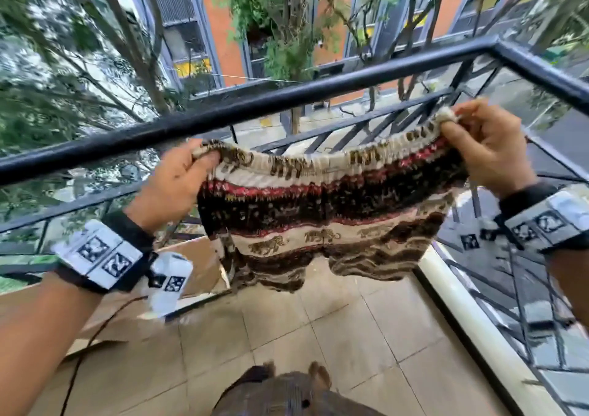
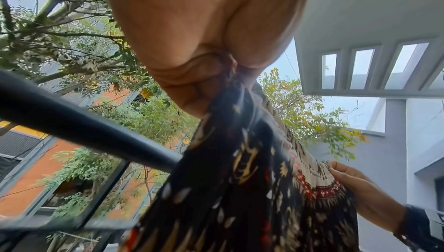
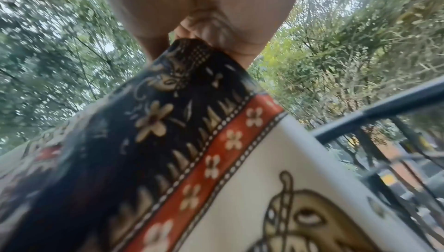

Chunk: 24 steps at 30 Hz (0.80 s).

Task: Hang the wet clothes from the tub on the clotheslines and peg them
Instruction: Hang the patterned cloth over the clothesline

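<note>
Both hands are busy: my left hand [image 1: 178, 173] pinches one end of the gathered waistband and my right hand [image 1: 487, 148] pinches the other, so the patterned shorts [image 1: 322, 211] hang spread between them, just inside the black railing [image 1: 287, 97] of the balcony. I judge this the spreading-out step, before any pegging. Next I must lift the waistband to a thin line [image 1: 255, 78] beyond the railing; no pegs or tub show.

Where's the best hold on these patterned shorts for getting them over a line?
Keep the patterned shorts by the gathered waistband, one end pinched in each hand, left hand and right hand, coming from above. Stretched that way, the legs likely hang free below.
</note>
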Motion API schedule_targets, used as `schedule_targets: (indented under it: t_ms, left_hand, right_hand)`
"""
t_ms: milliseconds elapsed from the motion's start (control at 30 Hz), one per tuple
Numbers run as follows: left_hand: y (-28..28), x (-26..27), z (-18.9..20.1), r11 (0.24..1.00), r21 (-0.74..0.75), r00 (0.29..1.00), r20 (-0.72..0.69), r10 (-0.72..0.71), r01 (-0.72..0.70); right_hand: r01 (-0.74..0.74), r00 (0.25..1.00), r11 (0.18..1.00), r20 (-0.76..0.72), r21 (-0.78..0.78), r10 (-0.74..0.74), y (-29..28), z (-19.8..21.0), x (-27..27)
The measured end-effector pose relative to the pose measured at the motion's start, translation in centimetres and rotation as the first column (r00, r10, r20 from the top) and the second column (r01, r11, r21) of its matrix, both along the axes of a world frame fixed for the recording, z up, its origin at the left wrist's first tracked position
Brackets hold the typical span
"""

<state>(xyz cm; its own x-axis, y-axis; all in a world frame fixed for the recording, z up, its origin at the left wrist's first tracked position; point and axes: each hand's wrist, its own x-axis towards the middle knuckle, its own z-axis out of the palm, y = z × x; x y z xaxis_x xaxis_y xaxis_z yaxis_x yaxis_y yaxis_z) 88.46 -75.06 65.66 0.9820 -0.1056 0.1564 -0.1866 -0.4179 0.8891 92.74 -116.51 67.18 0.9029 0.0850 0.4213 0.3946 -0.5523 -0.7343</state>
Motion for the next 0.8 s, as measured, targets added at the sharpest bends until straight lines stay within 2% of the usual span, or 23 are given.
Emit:
schedule_targets:
  t_ms: [100, 200, 267, 333, 367, 467, 500, 567, 600, 667, 733, 800]
  left_hand:
    - [-1.0, 5.5, 5.1, 0.998, 0.034, 0.992, 0.117, 0.052, -0.056]
    - [-1.7, 11.6, 9.1, 0.972, 0.132, 0.924, 0.357, 0.137, -0.195]
    - [-1.9, 15.1, 7.7, 0.935, 0.241, 0.896, 0.42, 0.143, -0.262]
    - [-2.1, 16.9, 2.7, 0.882, 0.371, 0.895, 0.432, 0.111, -0.288]
    - [-2.3, 16.8, -0.4, 0.857, 0.443, 0.91, 0.409, 0.067, -0.262]
    - [-3.0, 13.5, -10.4, 0.83, 0.558, 0.981, 0.151, -0.124, 0.019]
    - [-3.2, 12.3, -13.9, 0.797, 0.592, 0.984, 0.036, -0.173, 0.118]
    - [-3.0, 10.1, -18.1, 0.677, 0.678, 0.958, -0.199, -0.206, 0.287]
    - [-2.9, 9.5, -19.9, 0.634, 0.693, 0.937, -0.301, -0.176, 0.342]
    - [-3.0, 8.6, -22.2, 0.592, 0.692, 0.903, -0.393, -0.17, 0.413]
    - [-4.0, 7.3, -23.2, 0.571, 0.676, 0.881, -0.41, -0.235, 0.466]
    - [-4.9, 6.8, -24.1, 0.549, 0.694, 0.884, -0.392, -0.255, 0.466]
  right_hand:
    - [-0.012, 0.99, 1.0, 0.144, 0.013, 0.01, 1.4, 5.6, 5.5]
    - [0.074, 0.973, 0.996, 0.215, 0.05, -0.083, 1.8, 8.8, 13.5]
    - [0.121, 0.973, 0.992, 0.196, 0.03, -0.125, 1.5, 7.8, 18.8]
    - [0.202, 0.977, 0.976, 0.084, -0.08, -0.195, 1.9, 4.3, 21.0]
    - [0.19, 0.982, 0.971, 0.006, -0.146, -0.191, 2.1, 1.3, 20.9]
    - [-0.011, 0.968, 0.925, -0.236, -0.379, -0.085, 2.6, -9.2, 16.8]
    - [-0.119, 0.933, 0.877, -0.356, -0.465, -0.062, 2.5, -12.7, 15.4]
    - [-0.25, 0.847, 0.761, -0.517, -0.599, -0.128, 1.9, -17.0, 13.3]
    - [-0.257, 0.818, 0.737, -0.547, -0.626, -0.179, 1.5, -19.3, 13.2]
    - [-0.256, 0.798, 0.735, -0.566, -0.628, -0.206, 0.9, -21.9, 13.4]
    - [-0.283, 0.782, 0.733, -0.592, -0.618, -0.197, 0.8, -23.4, 13.5]
    - [-0.334, 0.769, 0.693, -0.61, -0.639, -0.192, 0.5, -24.6, 13.7]
